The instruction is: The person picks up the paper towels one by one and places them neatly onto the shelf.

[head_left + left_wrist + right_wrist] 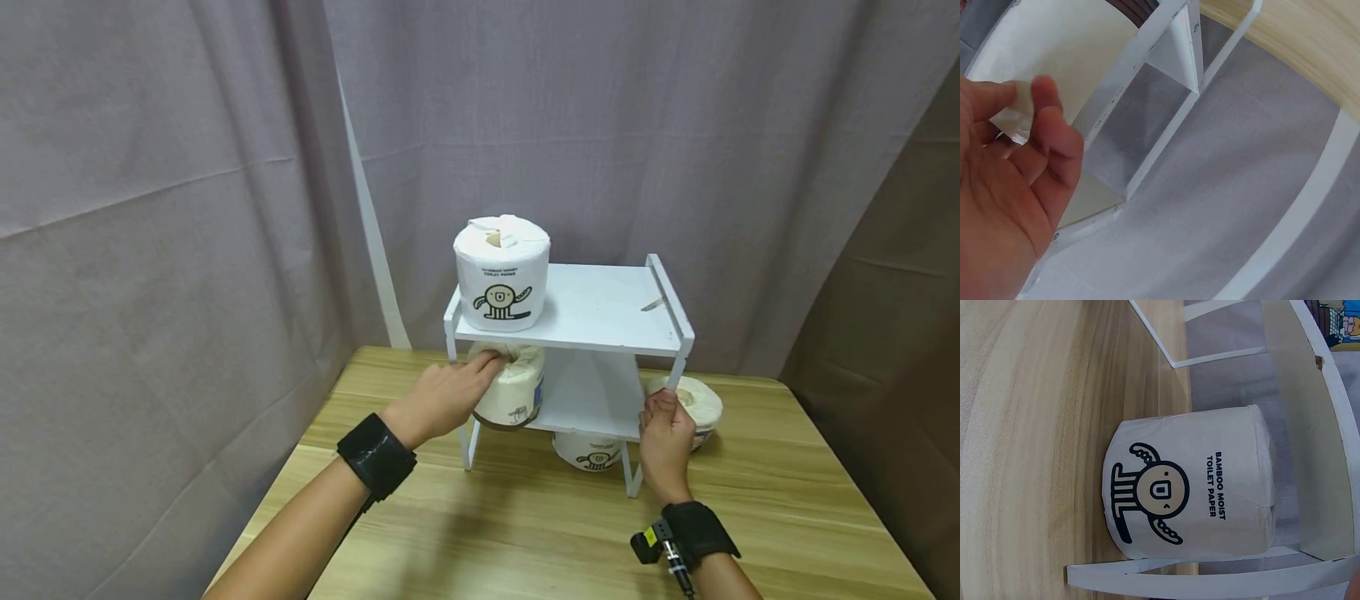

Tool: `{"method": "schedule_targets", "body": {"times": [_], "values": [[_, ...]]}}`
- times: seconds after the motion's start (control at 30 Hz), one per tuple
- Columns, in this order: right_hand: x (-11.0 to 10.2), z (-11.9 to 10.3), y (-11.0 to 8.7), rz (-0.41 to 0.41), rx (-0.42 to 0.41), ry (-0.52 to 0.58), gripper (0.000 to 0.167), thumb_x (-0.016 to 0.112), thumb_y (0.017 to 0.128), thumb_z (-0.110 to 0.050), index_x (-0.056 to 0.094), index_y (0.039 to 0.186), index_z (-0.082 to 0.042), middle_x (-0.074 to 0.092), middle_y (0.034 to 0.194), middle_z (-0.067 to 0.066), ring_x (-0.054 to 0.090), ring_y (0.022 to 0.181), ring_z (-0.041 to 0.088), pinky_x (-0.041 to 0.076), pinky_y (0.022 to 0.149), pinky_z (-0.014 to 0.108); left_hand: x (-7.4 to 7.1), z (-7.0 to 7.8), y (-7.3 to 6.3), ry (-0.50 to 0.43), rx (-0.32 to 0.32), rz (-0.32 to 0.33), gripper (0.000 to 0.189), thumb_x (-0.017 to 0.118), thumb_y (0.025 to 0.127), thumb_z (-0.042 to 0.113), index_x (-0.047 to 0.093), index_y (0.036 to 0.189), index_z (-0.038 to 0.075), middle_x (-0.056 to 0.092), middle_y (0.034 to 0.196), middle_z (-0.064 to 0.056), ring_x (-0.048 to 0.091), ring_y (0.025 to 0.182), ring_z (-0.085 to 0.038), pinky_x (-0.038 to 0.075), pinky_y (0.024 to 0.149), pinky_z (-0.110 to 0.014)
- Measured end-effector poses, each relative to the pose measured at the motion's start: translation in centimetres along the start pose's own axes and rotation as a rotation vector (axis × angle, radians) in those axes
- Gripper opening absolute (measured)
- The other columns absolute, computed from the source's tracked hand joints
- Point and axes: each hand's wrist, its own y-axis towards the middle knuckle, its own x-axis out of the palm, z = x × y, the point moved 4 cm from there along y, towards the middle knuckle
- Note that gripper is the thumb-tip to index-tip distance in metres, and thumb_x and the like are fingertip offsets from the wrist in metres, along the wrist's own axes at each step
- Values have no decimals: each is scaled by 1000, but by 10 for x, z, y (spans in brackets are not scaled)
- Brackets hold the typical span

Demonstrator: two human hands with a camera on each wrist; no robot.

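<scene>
A white two-tier shelf rack (pixel 600 304) stands on the wooden table. On its lower shelf, at the left end, sits a wrapped toilet paper roll (pixel 517 392). My left hand (pixel 450 396) reaches to the top of that roll; in the left wrist view, thumb and fingers pinch its wrapper (pixel 1017 115). My right hand (pixel 666 442) grips the rack's front right post. Another toilet paper roll (pixel 501 287) stands upright on the top shelf, at the left. Under the lower shelf, a third roll (pixel 1210 487) rests upright on the table.
One more toilet paper roll (pixel 703 404) stands on the table just right of the rack, partly behind my right hand. Grey curtains (pixel 600 125) hang behind and beside the table (pixel 525 542). A small mark (pixel 652 305) shows on the top shelf's right side.
</scene>
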Motion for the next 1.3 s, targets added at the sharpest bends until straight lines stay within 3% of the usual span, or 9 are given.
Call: {"method": "schedule_targets", "body": {"times": [0.3,0.57,0.73,0.9,1.07,1.3], "values": [[-1,0,1,21,8,-22,49,42,115,-26,43,80,9,36,58,-8,31,45,2,16,45,30,-4,-1,4,-16,1,78,39,64,105,15,57,143,15,63,129,1,61,74,-13,38,42,-26],[-1,1,0,11,-10,17,44,43,115,-25,46,80,1,34,59,-8,30,45,1,12,46,34,-3,1,7,-81,-34,78,35,59,104,13,61,139,17,65,128,2,56,63,-13,36,42,-26],[-1,2,1,-15,-27,47,45,42,115,-24,44,79,4,32,57,-6,26,44,5,9,46,37,-2,3,10,-188,-92,74,38,64,104,22,60,141,16,65,132,0,62,68,-16,42,47,-28],[0,2,1,-24,-27,56,46,41,115,-24,43,79,5,32,56,-6,24,43,6,9,46,36,-3,8,12,-252,-134,115,39,69,103,28,63,139,12,67,128,-3,70,79,-22,54,58,-36],[0,1,0,-30,-34,55,46,41,115,-22,42,80,6,32,56,-6,24,43,7,9,46,37,-1,16,16,-281,-213,152,38,74,101,32,69,131,10,70,122,-4,72,88,-24,59,67,-40],[-1,2,0,-12,-20,30,47,40,115,-22,41,81,11,33,57,-7,27,44,3,10,46,35,-1,26,24,-450,-403,175,38,80,96,32,74,126,9,72,121,-9,72,105,-28,61,79,-45]]}}
